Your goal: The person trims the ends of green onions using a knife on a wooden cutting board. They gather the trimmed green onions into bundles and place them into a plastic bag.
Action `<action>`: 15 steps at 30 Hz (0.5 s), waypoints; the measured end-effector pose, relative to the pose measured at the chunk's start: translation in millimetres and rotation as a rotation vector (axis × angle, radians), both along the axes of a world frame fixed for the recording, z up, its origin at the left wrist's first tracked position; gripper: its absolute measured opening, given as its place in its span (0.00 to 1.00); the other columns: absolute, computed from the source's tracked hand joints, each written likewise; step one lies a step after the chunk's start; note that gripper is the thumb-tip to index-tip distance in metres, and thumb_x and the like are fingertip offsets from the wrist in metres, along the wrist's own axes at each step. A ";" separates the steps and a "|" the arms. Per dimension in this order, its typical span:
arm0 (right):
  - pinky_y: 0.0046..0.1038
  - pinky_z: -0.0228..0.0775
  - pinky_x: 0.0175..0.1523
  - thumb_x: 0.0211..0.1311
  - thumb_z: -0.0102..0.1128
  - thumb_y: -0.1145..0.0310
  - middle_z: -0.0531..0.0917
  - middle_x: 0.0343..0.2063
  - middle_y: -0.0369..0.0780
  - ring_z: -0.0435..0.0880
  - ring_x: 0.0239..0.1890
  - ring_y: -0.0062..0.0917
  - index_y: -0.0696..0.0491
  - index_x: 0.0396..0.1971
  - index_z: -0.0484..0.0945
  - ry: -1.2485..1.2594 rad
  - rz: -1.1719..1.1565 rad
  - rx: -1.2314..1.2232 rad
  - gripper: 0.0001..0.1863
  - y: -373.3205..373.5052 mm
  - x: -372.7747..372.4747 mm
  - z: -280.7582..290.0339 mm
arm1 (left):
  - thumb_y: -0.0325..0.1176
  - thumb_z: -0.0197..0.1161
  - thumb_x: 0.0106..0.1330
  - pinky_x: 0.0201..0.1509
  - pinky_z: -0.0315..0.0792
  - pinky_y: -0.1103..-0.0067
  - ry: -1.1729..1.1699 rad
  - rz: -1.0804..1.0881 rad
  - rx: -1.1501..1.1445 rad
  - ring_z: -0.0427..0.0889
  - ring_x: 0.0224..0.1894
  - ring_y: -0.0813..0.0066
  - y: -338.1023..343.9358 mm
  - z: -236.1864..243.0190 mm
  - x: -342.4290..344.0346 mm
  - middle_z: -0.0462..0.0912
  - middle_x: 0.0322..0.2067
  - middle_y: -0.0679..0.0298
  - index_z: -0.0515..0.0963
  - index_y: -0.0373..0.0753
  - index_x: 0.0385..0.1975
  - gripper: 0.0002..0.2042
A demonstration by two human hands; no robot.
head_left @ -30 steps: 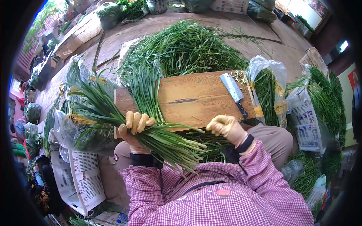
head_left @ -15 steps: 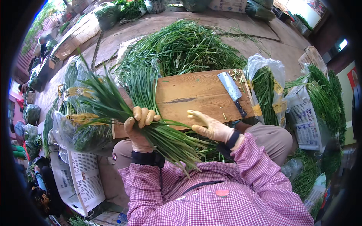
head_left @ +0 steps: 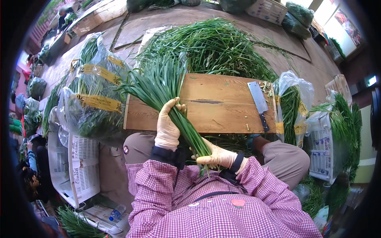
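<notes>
My left hand (head_left: 168,123), in a pale glove, is wrapped round the middle of a bunch of garlic chives (head_left: 183,122). Its leafy tops fan out up and left over the wooden board (head_left: 228,117). Lower down, my gloved right hand (head_left: 219,155) grips the stalk ends, thumb across the front, close to my body. A cleaver (head_left: 258,98) lies on the board's right side, blade pointing away, beside several cut stalk ends (head_left: 266,88). More chives lie at the board's left end, partly behind the held bunch.
Past the board lies a big heap of loose chives (head_left: 210,47). Plastic bags of chives stand left (head_left: 99,107) and right (head_left: 291,107). White crates stand at the left (head_left: 85,168) and right (head_left: 320,144). A bottle (head_left: 116,213) lies at lower left.
The bunch has swung more upright, its stalk ends now toward my body. My right hand, open and apart before, has come down and closed on those ends. The view has shifted.
</notes>
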State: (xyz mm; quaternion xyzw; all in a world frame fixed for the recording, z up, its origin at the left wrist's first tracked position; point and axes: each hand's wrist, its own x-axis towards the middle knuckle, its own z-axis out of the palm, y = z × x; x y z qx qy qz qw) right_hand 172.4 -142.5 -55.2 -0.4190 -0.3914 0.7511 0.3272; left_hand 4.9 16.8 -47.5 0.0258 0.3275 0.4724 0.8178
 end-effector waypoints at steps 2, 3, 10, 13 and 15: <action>0.25 0.76 0.51 0.60 0.75 0.61 0.79 0.53 0.39 0.79 0.46 0.21 0.52 0.75 0.57 0.048 -0.026 -0.121 0.47 0.8 -1.2 0.5 | 0.31 0.66 0.68 0.50 0.82 0.72 -0.106 0.000 0.050 0.86 0.35 0.68 -3.5 2.6 4.3 0.86 0.28 0.65 0.84 0.37 0.39 0.06; 0.22 0.77 0.47 0.60 0.75 0.64 0.81 0.48 0.37 0.80 0.41 0.18 0.52 0.73 0.60 0.060 -0.005 -0.187 0.44 0.2 -1.0 1.6 | 0.32 0.65 0.68 0.50 0.82 0.70 -0.160 -0.009 0.080 0.87 0.36 0.66 -5.3 5.2 8.1 0.86 0.28 0.63 0.84 0.36 0.40 0.07; 0.20 0.77 0.36 0.62 0.67 0.73 0.85 0.32 0.37 0.85 0.30 0.19 0.55 0.60 0.76 0.005 -0.130 -0.270 0.25 -3.4 15.6 25.2 | 0.41 0.65 0.72 0.59 0.75 0.70 -0.135 -0.207 0.352 0.83 0.51 0.68 -14.6 19.9 21.6 0.85 0.48 0.61 0.77 0.36 0.58 0.20; 0.21 0.78 0.34 0.61 0.69 0.74 0.84 0.31 0.37 0.84 0.28 0.20 0.60 0.57 0.76 0.029 -0.319 -0.280 0.24 4.6 31.7 32.8 | 0.47 0.65 0.72 0.71 0.60 0.72 0.125 -0.201 0.447 0.74 0.63 0.73 -15.3 9.1 38.8 0.80 0.59 0.66 0.73 0.38 0.63 0.26; 0.22 0.79 0.33 0.60 0.70 0.73 0.84 0.29 0.36 0.84 0.26 0.20 0.60 0.54 0.77 -0.190 -0.400 -0.166 0.22 12.1 37.4 32.5 | 0.50 0.65 0.72 0.73 0.57 0.72 0.178 -0.322 0.406 0.69 0.67 0.70 -23.3 1.4 43.0 0.74 0.63 0.64 0.68 0.36 0.67 0.31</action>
